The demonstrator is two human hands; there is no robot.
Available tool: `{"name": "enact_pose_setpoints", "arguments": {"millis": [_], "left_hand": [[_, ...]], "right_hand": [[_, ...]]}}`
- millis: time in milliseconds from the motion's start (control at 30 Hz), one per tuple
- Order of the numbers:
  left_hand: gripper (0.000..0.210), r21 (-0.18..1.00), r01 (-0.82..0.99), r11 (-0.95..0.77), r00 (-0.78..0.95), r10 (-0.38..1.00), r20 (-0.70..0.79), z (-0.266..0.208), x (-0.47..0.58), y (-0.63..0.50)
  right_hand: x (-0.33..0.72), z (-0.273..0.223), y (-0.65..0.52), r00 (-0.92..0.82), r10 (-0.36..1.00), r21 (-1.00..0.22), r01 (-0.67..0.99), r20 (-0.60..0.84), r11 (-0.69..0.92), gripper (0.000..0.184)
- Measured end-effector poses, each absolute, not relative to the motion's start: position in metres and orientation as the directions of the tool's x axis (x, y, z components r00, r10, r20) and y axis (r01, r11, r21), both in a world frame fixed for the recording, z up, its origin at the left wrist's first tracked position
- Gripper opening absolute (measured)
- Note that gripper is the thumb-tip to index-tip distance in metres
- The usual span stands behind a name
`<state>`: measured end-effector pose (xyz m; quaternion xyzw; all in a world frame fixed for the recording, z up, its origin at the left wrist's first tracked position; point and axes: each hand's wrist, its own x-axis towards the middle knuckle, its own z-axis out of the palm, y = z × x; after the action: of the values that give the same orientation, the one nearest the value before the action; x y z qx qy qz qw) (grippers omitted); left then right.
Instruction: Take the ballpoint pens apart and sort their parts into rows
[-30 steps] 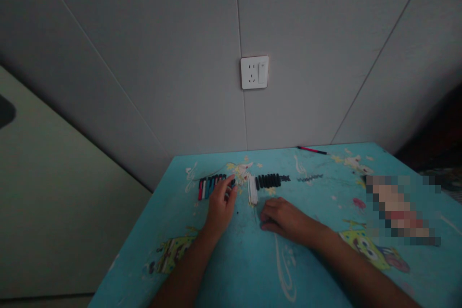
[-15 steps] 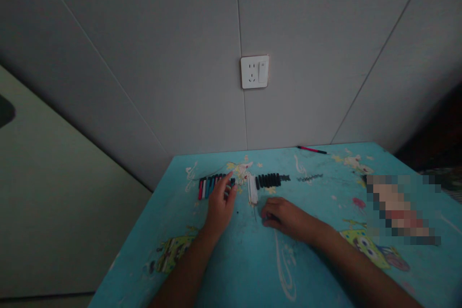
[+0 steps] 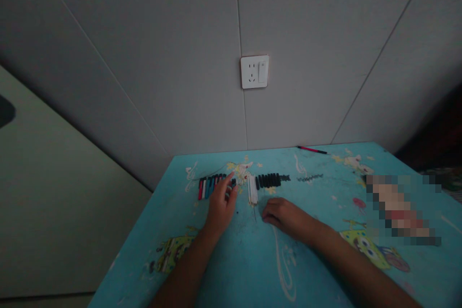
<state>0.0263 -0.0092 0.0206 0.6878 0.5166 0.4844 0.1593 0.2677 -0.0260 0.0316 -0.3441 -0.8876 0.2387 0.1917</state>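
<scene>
My left hand [image 3: 221, 204] lies over the right end of a row of short coloured tubes with dark ends, like pen barrels [image 3: 205, 187]. Its fingers are apart, with a dark-ended piece by the thumb and forefinger; I see no grip on it. Several thin white sticks, like pen refills [image 3: 252, 190], lie side by side right of that hand. Beyond them is a row of short black cylinders [image 3: 269, 180], with small dark pieces [image 3: 285, 178] at its right end. My right hand [image 3: 283, 214] rests on the table, fingers curled; anything inside is hidden.
The blue table [image 3: 231, 269] has a printed cartoon cover and stands against a grey wall. Near its back edge lies a red and black pencil [image 3: 312, 149]. A line of tiny dark bits [image 3: 310, 178] lies right of centre. A blurred-out item [image 3: 400, 209] is at the right.
The thumb and fingers of my right hand have drawn closer together. My left hand has barely shifted, and the rows lie as before.
</scene>
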Motion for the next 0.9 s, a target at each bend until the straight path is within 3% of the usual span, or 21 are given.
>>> {"name": "enact_pose_setpoints", "arguments": {"millis": [267, 433, 600, 900], "left_hand": [[0.034, 0.646, 0.588, -0.487, 0.116, 0.841, 0.528, 0.019, 0.027, -0.007], [0.029, 0.63, 0.561, -0.537, 0.21, 0.829, 0.519, 0.021, 0.028, -0.009], [0.02, 0.639, 0.521, -0.565, 0.305, 0.823, 0.479, 0.027, 0.034, -0.018], [0.016, 0.654, 0.422, -0.628, 0.491, 0.764, 0.418, 0.029, 0.038, -0.023]], "right_hand": [[0.265, 0.037, -0.03, -0.668, 0.715, -0.492, 0.561, 0.204, 0.665, 0.018], [0.26, 0.033, -0.031, -0.595, 0.753, -0.614, 0.492, 0.28, 0.617, 0.015], [0.248, 0.024, -0.035, -0.416, 0.84, -0.762, 0.396, 0.347, 0.511, 0.014], [0.244, 0.02, -0.036, -0.3, 0.851, -0.766, 0.378, 0.43, 0.52, 0.015]]}}
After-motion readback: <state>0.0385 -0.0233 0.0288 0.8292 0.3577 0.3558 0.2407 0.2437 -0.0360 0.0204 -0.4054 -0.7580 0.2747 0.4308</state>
